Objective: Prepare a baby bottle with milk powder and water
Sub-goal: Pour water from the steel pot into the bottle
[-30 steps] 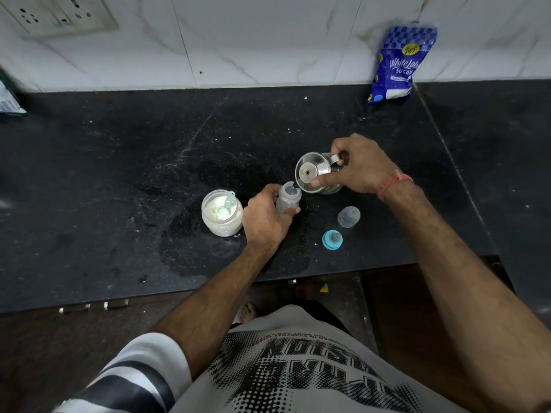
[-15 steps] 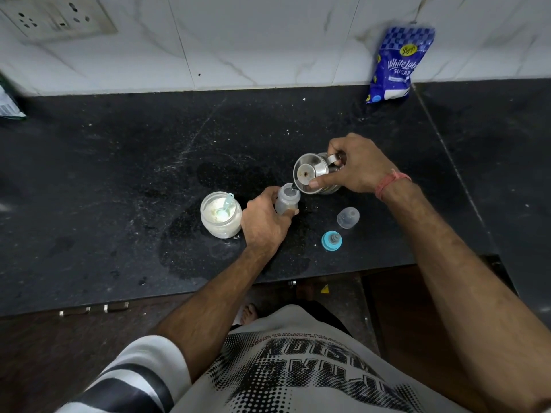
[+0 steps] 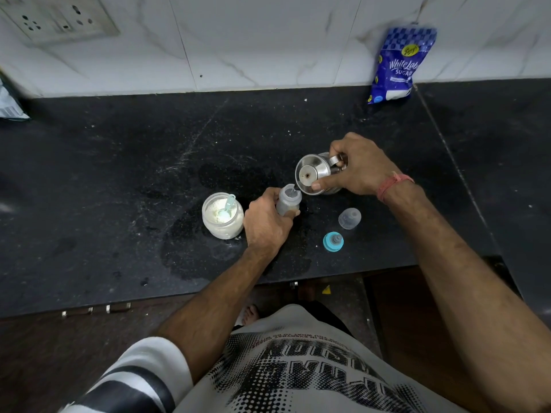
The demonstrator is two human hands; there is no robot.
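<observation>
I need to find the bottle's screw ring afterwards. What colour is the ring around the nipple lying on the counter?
Teal blue, on the nipple ring in the head view.

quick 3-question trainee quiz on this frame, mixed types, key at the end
1. True or false: the left hand grips the baby bottle upright on the black counter.
2. What does the right hand do with the steel jug? A) rests it flat on the counter B) tilts it, spout over the bottle's open mouth C) holds it over the powder jar
3. Fill in: the blue scoop lies in the ____.

Key
1. True.
2. B. A thin stream seems to run into the bottle, though it is faint.
3. Powder jar. The teal-ringed teat and clear cap lie apart on the counter, not yet fitted.
</observation>
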